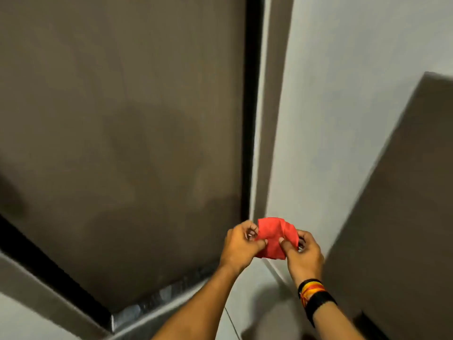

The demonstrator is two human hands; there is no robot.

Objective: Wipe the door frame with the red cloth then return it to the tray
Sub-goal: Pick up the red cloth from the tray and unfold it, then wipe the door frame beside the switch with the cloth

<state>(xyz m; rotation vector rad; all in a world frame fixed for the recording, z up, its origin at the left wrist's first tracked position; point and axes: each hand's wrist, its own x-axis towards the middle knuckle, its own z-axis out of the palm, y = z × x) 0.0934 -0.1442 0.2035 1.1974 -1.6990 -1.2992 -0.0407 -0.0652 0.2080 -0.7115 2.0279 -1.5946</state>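
A small red cloth (273, 235) is held between both hands in front of me, low in the view. My left hand (241, 244) pinches its left edge and my right hand (302, 253) pinches its right side with thumb and fingers. The brown door (122, 119) fills the left and middle. Its frame (266, 119) runs up as a dark strip and a grey-brown jamb just above the cloth. The cloth is apart from the frame. No tray is in view.
A pale wall (343, 94) stands right of the frame. A second brown panel (404, 204) leans in at the right edge. A dark stone threshold (159, 298) lies under the door on light floor. Bands circle my right wrist (315, 294).
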